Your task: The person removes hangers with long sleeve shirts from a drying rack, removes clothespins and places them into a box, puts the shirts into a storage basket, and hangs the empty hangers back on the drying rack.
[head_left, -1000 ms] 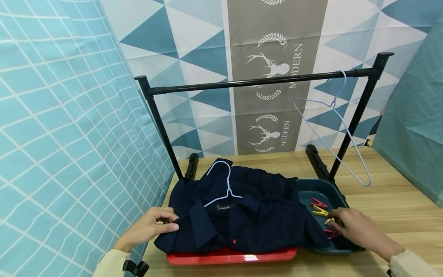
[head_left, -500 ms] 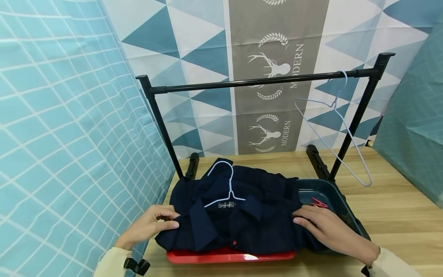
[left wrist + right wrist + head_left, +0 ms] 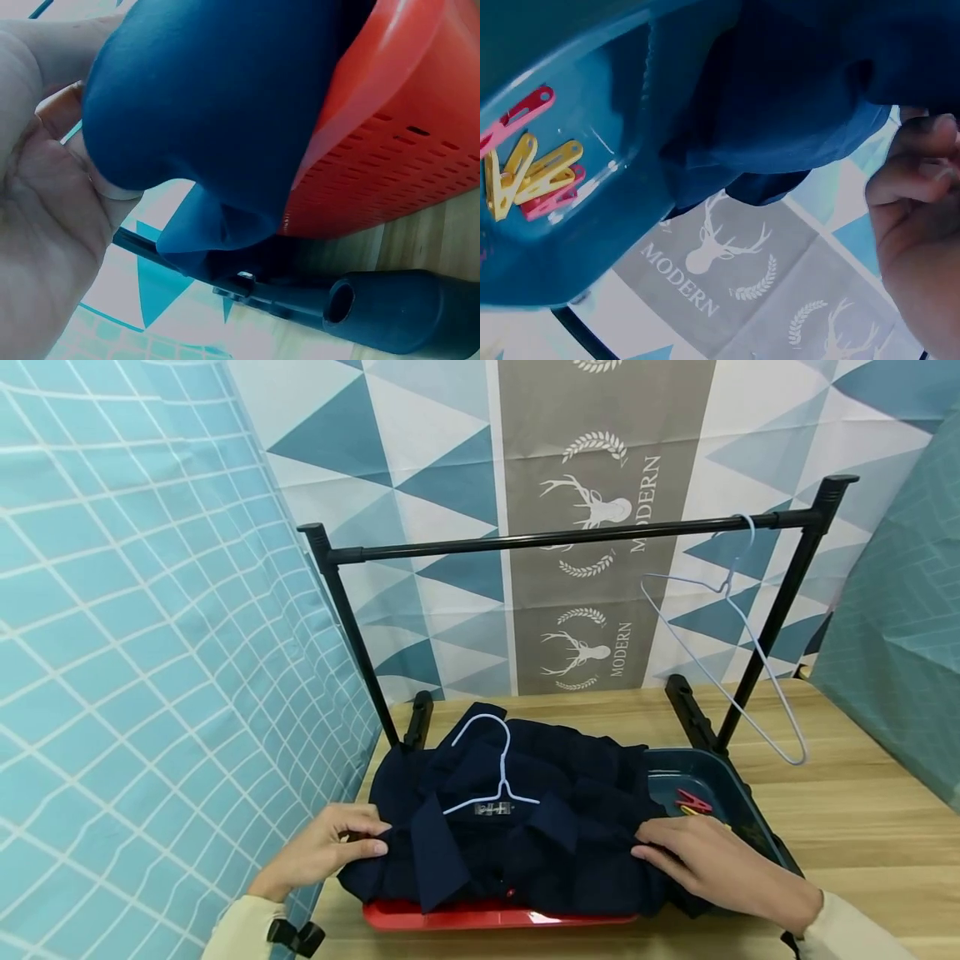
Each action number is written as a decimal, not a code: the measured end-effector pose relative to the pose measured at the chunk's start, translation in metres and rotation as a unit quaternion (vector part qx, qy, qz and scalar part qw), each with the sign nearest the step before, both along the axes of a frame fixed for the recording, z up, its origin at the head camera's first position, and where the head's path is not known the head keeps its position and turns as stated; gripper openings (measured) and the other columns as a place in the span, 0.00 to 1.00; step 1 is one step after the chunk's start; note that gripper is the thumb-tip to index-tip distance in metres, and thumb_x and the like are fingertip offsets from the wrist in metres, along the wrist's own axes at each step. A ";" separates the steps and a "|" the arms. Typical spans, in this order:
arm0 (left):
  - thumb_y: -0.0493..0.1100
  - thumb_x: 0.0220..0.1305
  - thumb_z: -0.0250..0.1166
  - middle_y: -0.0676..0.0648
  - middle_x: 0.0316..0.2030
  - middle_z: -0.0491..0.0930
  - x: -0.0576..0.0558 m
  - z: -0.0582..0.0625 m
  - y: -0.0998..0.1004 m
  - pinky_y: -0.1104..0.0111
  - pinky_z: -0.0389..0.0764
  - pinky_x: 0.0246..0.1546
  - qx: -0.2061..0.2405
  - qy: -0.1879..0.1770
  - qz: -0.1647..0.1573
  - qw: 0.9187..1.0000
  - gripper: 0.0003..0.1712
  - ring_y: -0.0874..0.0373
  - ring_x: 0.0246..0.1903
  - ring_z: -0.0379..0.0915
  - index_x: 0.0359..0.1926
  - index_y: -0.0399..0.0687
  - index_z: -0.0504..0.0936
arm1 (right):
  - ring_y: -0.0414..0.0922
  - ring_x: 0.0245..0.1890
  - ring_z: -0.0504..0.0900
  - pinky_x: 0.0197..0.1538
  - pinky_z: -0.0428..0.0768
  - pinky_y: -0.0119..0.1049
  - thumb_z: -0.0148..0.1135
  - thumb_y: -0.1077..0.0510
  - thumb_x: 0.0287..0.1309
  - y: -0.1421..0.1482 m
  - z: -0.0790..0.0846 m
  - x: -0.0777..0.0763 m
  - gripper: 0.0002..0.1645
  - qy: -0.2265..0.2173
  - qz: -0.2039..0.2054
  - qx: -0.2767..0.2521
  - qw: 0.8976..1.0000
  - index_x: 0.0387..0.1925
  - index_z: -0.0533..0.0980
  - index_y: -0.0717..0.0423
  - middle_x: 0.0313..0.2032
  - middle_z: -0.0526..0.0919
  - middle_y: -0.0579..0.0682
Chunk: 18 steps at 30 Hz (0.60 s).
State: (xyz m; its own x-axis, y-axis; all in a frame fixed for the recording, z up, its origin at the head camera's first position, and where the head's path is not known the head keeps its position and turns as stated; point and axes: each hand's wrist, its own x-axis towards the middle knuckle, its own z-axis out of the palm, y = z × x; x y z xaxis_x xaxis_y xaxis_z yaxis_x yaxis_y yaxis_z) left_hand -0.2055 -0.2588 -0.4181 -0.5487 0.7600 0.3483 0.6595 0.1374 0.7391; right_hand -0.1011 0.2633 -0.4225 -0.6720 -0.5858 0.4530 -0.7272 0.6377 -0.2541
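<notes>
A navy collared shirt [image 3: 611,852] lies over a red basket [image 3: 495,917]. In its open neck sits a pale blue wire hanger [image 3: 503,768], the hook standing out above the collar and the lower part hidden in the cloth. My left hand [image 3: 318,852] pinches the shirt's left shoulder between thumb and fingers; the left wrist view shows cloth [image 3: 202,97] draping from these fingers beside the perforated basket. At the opposite shoulder my right hand [image 3: 720,864] pinches the fabric, and its curled fingers [image 3: 915,180] show against the cloth's edge in the right wrist view.
Right of the shirt, a dark teal tray [image 3: 686,764] holds several red and yellow clothespins [image 3: 555,169]. Behind stands a black clothes rack [image 3: 555,537] with a second hanger [image 3: 765,662] on its bar. A tiled-pattern sheet [image 3: 150,610] borders the left side.
My right hand has left the clothespins in the tray and moved left onto the shirt's right shoulder. The collar and hanger have shifted slightly right; my left hand keeps its place.
</notes>
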 end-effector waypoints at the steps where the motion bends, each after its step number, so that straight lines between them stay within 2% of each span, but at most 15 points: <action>1: 0.25 0.67 0.64 0.52 0.24 0.71 0.000 0.001 0.001 0.68 0.69 0.22 -0.003 -0.001 0.001 1.000 0.17 0.60 0.21 0.64 0.48 0.47 0.90 | 0.25 0.25 0.66 0.30 0.66 0.20 0.66 0.60 0.68 0.001 0.000 -0.001 0.16 0.003 0.002 -0.003 1.000 0.35 0.73 0.34 0.28 0.67 0.26; 5: 0.27 0.69 0.63 0.53 0.24 0.70 0.002 0.006 0.005 0.69 0.70 0.23 -0.020 0.014 0.012 1.000 0.17 0.63 0.21 0.64 0.48 0.50 0.90 | 0.25 0.27 0.70 0.32 0.68 0.18 0.67 0.67 0.65 0.001 0.004 -0.005 0.17 0.036 0.017 -0.027 0.999 0.40 0.76 0.39 0.32 0.75 0.28; 10: 0.33 0.69 0.66 0.58 0.24 0.70 0.002 0.020 0.022 0.71 0.69 0.24 -0.039 0.068 0.030 0.996 0.14 0.67 0.22 0.64 0.46 0.55 0.91 | 0.24 0.27 0.72 0.33 0.70 0.18 0.68 0.69 0.62 -0.005 0.014 -0.010 0.19 0.070 0.012 -0.033 0.997 0.42 0.78 0.40 0.34 0.78 0.29; 15: 0.32 0.66 0.68 0.58 0.24 0.69 -0.001 0.033 0.042 0.75 0.69 0.24 -0.021 0.121 0.029 0.992 0.12 0.70 0.23 0.63 0.45 0.50 0.91 | 0.25 0.29 0.73 0.35 0.74 0.18 0.69 0.69 0.61 -0.016 0.023 -0.013 0.18 0.075 0.016 -0.030 0.997 0.43 0.78 0.43 0.36 0.80 0.31; 18: 0.30 0.64 0.69 0.60 0.23 0.67 -0.004 0.040 0.052 0.76 0.67 0.25 -0.010 0.153 0.037 0.987 0.12 0.71 0.23 0.61 0.42 0.51 0.91 | 0.26 0.29 0.74 0.35 0.75 0.19 0.69 0.68 0.62 -0.021 0.027 -0.016 0.16 0.088 0.020 -0.030 0.995 0.44 0.79 0.45 0.36 0.80 0.33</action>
State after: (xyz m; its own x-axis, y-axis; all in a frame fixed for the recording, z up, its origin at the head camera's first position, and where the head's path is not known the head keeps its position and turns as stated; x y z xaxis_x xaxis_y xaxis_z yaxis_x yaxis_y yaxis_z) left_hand -0.2092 -0.2068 -0.3780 -0.4748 0.7304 0.4911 0.8389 0.2067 0.5035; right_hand -0.1166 0.2425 -0.3950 -0.5553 -0.5788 0.5972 -0.7887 0.5943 -0.1574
